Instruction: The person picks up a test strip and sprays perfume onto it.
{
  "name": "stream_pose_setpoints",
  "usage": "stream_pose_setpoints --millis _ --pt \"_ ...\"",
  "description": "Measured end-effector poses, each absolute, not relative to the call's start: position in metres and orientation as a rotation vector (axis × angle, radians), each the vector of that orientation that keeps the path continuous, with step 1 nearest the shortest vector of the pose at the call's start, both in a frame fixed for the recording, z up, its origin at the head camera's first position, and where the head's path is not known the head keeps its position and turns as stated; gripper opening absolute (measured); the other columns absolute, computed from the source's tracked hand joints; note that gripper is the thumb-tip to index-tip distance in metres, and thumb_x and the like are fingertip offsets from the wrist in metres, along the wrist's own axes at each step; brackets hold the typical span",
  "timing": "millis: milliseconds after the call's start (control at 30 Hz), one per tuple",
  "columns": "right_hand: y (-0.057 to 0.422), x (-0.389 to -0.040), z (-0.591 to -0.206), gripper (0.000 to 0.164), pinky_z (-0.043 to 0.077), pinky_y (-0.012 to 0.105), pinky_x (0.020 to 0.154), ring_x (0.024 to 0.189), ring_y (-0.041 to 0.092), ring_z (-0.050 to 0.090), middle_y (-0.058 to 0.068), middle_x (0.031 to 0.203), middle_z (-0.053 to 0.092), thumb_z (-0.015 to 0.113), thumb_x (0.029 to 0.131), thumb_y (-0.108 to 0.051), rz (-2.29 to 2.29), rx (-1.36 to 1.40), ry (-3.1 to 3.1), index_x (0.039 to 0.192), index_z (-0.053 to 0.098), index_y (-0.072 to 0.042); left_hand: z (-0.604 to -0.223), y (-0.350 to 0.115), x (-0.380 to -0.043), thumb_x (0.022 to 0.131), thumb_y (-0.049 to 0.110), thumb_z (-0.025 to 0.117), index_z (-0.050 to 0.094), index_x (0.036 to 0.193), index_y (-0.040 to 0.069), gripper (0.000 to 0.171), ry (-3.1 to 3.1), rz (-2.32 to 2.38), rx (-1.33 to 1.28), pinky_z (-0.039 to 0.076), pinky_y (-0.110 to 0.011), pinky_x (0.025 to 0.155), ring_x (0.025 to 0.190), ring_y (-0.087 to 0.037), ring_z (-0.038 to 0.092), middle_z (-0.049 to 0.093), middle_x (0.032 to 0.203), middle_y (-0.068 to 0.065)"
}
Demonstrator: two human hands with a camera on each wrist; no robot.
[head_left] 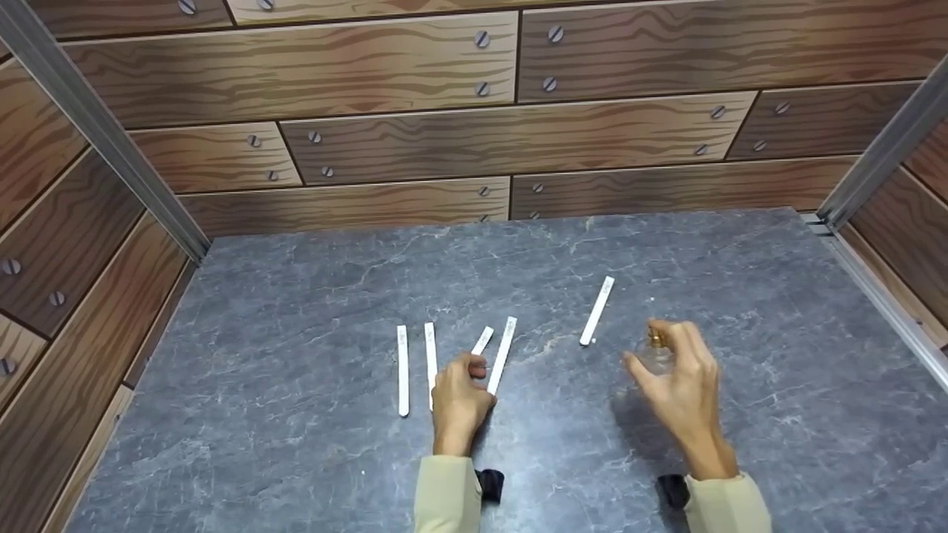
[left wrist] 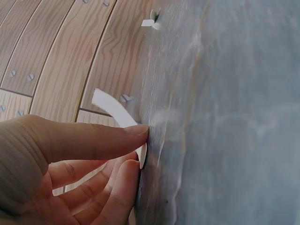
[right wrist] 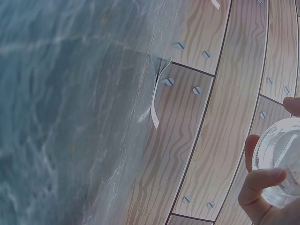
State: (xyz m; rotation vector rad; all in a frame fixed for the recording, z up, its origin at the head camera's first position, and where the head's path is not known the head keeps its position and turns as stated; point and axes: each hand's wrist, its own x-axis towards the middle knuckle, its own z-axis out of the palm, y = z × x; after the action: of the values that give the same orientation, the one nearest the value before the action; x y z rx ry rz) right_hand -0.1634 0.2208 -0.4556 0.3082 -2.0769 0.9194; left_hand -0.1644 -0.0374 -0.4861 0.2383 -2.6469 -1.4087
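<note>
Several narrow white paper strips with small dark print at one end lie on the table. My left hand (head_left: 461,396) is among the left group, its thumb and fingertips pinching a white strip (left wrist: 115,107) close to the tabletop. In the head view that hand partly covers a short-looking strip (head_left: 483,340) and a strip (head_left: 430,352) on its left. Another strip (head_left: 503,354) runs up from beside the thumb. Above the table, my right hand (head_left: 685,377) grips a clear glass bottle (right wrist: 275,145) with a gold-coloured neck (head_left: 656,337).
One strip (head_left: 403,370) lies at the far left of the group, and another strip (head_left: 597,311) lies apart, toward the right hand. Tiny white specks dot the grey marbled table (head_left: 311,296). A wood-patterned wall (head_left: 400,74) and metal frame posts (head_left: 111,133) bound the table.
</note>
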Motion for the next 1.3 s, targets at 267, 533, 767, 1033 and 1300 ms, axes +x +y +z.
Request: stream_pose_setpoints --millis 267,533,767,1033,1300 --pt "0.221 -0.164 -0.456 0.048 0.046 0.019 0.074 0.076 0.028 0.059 0.016 0.089 0.064 0.087 0.060 0.005 0.923 0.314 -2.068 0.103 0.066 0.004 -0.487 -0.038 -0.164 0.060 -0.017 0.070 0.074 0.097 0.006 0.044 -2.644 -1.352 0.198 0.056 -0.039 0.070 0.074 -0.020 0.068 0.071 0.083 0.000" --pt "0.219 -0.163 -0.457 0.049 0.045 0.015 0.074 0.076 0.028 0.060 0.016 0.090 0.064 0.088 0.061 0.005 0.930 0.308 -2.076 0.104 0.066 0.004 -0.489 -0.037 -0.161 0.062 -0.017 0.065 0.072 0.087 0.004 0.033 -2.577 -1.474 0.105 0.055 -0.028 0.062 0.061 -0.009 0.065 0.069 0.070 0.001" --pt "0.218 -0.161 -0.456 0.050 0.045 0.015 0.075 0.076 0.028 0.060 0.016 0.090 0.064 0.088 0.059 0.008 0.933 0.296 -2.082 0.104 0.065 0.004 -0.488 -0.037 -0.161 0.066 -0.018 0.066 0.073 0.084 0.001 0.027 -2.538 -1.660 0.022 0.051 -0.021 0.055 0.057 -0.005 0.058 0.066 0.066 0.001" --pt "0.218 -0.162 -0.457 0.050 0.045 0.018 0.074 0.076 0.027 0.058 0.015 0.090 0.063 0.088 0.059 0.006 0.928 0.311 -2.071 0.103 0.066 0.003 -0.484 -0.038 -0.158 0.069 -0.015 0.065 0.075 0.087 -0.006 0.023 -2.405 -1.939 -0.010 0.045 -0.018 0.053 0.061 -0.006 0.055 0.066 0.070 -0.002" --pt "0.217 -0.163 -0.456 0.049 0.045 0.020 0.072 0.075 0.026 0.058 0.015 0.088 0.063 0.088 0.059 0.006 0.923 0.338 -2.071 0.104 0.066 0.004 -0.483 -0.038 -0.153 0.076 -0.015 0.065 0.072 0.097 -0.010 0.022 -2.298 -2.177 0.061 0.046 -0.018 0.049 0.058 -0.007 0.054 0.064 0.076 -0.004"
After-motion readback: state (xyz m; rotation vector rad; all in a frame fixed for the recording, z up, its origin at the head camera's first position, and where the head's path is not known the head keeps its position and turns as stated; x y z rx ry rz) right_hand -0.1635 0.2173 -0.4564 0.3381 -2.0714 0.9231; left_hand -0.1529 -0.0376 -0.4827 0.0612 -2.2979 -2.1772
